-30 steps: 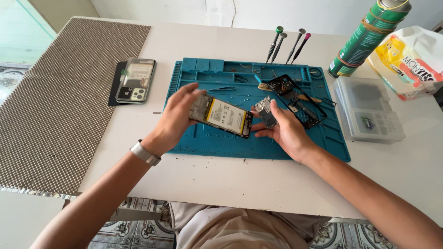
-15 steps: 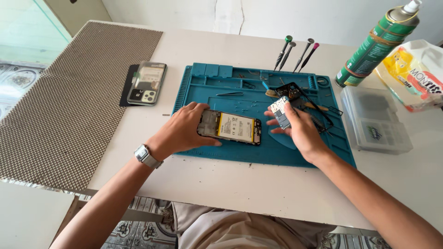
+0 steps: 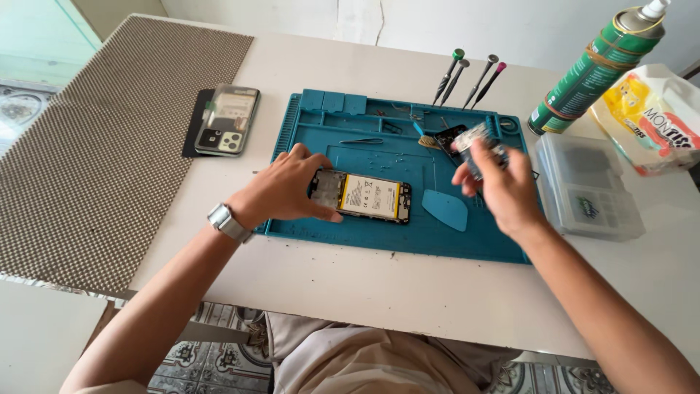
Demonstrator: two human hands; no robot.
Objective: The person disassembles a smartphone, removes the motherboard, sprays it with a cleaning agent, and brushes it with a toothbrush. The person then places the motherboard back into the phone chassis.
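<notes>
Altogether three screwdrivers, two phones.

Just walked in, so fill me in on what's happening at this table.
A person sits at a white table with an opened phone with its yellow-labelled battery exposed lying on a blue rubber work mat. The left hand steadies the phone's top end. The right hand is raised above the mat, holding a small dark part, too blurred to identify. A blue teardrop-shaped pick lies beside the phone, and thin metal tweezers lie farther back.
</notes>
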